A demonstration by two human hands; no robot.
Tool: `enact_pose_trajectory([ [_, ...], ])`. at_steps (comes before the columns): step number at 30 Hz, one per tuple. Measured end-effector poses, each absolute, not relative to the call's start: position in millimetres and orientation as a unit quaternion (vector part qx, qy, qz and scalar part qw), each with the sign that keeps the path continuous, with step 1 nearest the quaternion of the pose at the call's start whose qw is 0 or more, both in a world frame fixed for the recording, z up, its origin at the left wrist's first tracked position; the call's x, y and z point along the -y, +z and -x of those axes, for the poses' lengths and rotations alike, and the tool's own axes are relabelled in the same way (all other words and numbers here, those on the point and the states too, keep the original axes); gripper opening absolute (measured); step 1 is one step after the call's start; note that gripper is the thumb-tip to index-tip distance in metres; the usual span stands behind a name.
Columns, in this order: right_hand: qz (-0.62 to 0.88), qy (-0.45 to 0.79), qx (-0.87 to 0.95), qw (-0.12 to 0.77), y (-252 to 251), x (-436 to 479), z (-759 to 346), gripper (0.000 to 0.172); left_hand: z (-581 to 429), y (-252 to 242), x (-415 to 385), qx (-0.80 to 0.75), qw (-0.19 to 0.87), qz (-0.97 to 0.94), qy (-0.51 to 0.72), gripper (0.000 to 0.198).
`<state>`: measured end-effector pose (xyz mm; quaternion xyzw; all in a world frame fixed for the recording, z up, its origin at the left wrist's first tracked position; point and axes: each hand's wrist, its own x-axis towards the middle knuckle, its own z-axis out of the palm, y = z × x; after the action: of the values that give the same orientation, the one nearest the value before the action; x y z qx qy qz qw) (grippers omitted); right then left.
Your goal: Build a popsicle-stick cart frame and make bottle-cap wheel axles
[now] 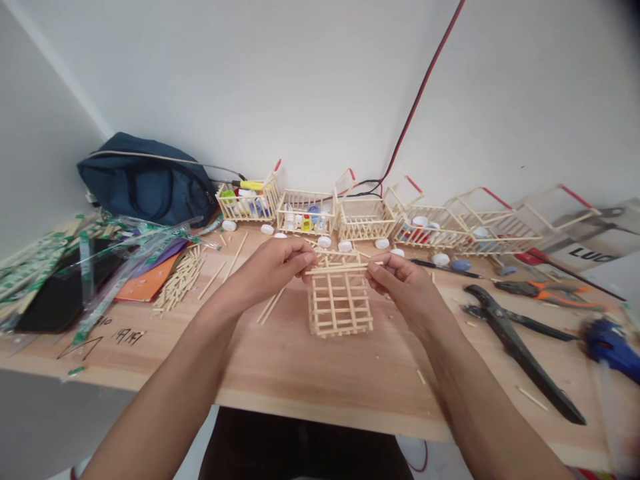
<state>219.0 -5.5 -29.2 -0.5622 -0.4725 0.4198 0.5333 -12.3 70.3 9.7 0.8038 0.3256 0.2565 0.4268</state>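
A small lattice basket built from thin wooden sticks (341, 307) rests on the table between my hands, its grid facing me. Across its far edge lies a thin wooden stick (345, 268). My left hand (280, 263) pinches the left end of that stick, close to the basket's corner. At the other end my right hand (400, 283) is closed on the stick with thumb and fingers. The fingertips partly hide both far corners of the basket, so I cannot tell whether the stick touches it along its whole length.
Several finished miniature stick carts (367, 220) with white wheels line the wall. Cut stick pieces (181, 280), wrappers and a blue bag (147, 177) are on the left. To the right lie a black-handled cutter (525, 357), orange-handled pliers (545, 291) and a blue glue gun (613, 347).
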Motion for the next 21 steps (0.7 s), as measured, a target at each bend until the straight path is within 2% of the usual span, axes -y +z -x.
enact_pose_trajectory([
  [4, 0.567, 0.411, 0.482, 0.527, -27.8, 5.5, -217.9, 0.031, 17.6, 8.8, -73.7, -0.319, 0.494, -0.773, 0.24, 0.014],
  [7, 0.57, 0.391, 0.499, 0.523, -25.9, 6.3, -217.3, 0.029, 19.8, 9.2, -74.8, -0.31, 0.525, -0.761, 0.224, 0.015],
  [13, 0.589, 0.353, 0.536, 0.491, -22.4, 8.8, -221.4, 0.027, 19.6, 9.8, -74.3, -0.336, 0.514, -0.754, 0.235, 0.013],
  [21, 0.603, 0.256, 0.635, 0.408, -19.3, 10.4, -227.5, 0.035, 19.4, 10.4, -74.5, -0.345, 0.504, -0.755, 0.238, 0.012],
])
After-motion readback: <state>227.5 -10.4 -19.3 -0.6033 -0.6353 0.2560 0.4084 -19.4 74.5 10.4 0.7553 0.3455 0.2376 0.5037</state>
